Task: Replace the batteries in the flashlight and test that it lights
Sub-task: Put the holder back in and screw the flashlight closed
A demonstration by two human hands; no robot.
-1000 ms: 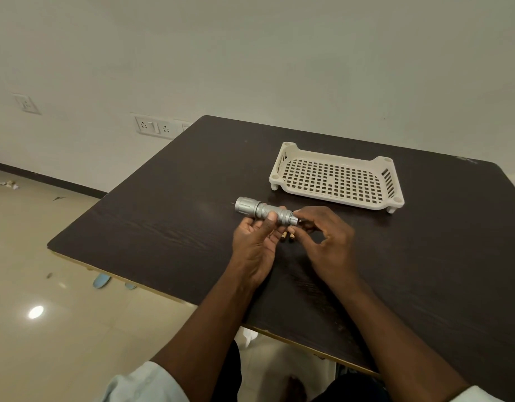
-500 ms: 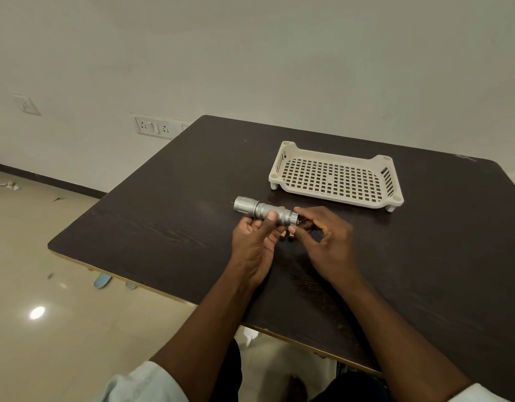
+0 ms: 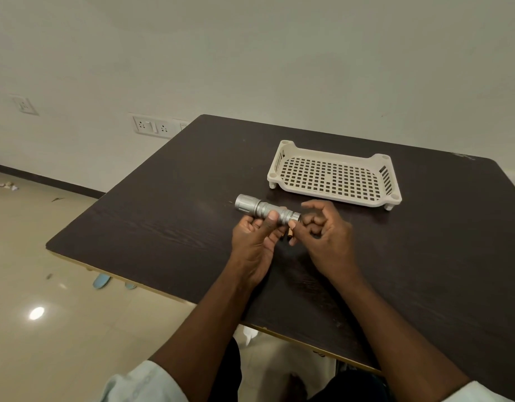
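A silver flashlight (image 3: 257, 208) lies level above the dark table (image 3: 169, 216), head pointing left. My left hand (image 3: 255, 242) grips its body from below, thumb across the knurled middle. My right hand (image 3: 329, 236) is at the tail end: the thumb touches the tail cap, while the fingers are lifted off and loosely curled, holding nothing. A small gold-tipped object (image 3: 290, 234), perhaps a battery, shows on the table between my hands, mostly hidden.
A cream perforated plastic tray (image 3: 331, 196) stands empty behind my hands, to the right. The table's left edge drops to a tiled floor. Wall sockets (image 3: 152, 126) sit on the wall at the left.
My right fingers have let go of the flashlight's tail end and spread open; only the thumb stays against it. My left hand keeps the same grip.
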